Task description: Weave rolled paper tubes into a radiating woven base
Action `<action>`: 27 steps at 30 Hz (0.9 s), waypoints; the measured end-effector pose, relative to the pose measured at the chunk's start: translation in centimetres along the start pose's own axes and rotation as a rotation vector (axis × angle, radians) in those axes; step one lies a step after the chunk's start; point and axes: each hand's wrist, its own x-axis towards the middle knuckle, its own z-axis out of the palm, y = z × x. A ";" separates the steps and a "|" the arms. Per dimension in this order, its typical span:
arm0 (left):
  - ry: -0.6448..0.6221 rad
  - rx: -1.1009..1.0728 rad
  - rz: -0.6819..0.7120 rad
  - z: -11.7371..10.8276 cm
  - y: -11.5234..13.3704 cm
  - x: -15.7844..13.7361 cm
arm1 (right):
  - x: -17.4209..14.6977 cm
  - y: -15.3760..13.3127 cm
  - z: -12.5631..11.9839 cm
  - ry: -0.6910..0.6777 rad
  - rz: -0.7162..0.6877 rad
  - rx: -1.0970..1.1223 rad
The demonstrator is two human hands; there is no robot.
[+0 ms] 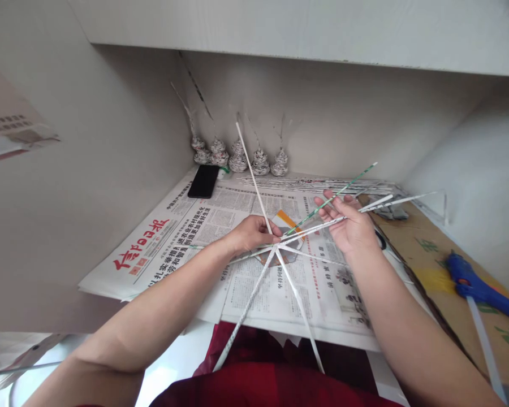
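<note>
Thin rolled-paper sticks [294, 282] fan out like spokes from a crossing point above the newspaper. My left hand [257, 233] pinches them close to that crossing, its thumb and fingers closed. Palm turned up, my right hand [343, 220] has its fingers partly curled around white paper sticks [314, 228] that run to the right. A green-patterned paper stick [331, 199] passes by its fingertips. Two more spokes point down past the table's front edge, and one stands up to the back. Under the crossing lies a greyish round piece with an orange strip [289, 223], partly hidden.
Several small gourd-shaped woven paper pieces [237, 157] stand along the back wall. A black phone [203, 181] lies on the newspaper [152, 249]. More paper sticks [318, 185] lie at the back. On cardboard [432, 265] at the right rests a blue glue gun [479, 285]. A shelf overhangs above.
</note>
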 end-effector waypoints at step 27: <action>0.098 -0.022 -0.004 -0.9 0.5 0.3 | -3.2 4.2 0.5 -0.585 0.144 -0.921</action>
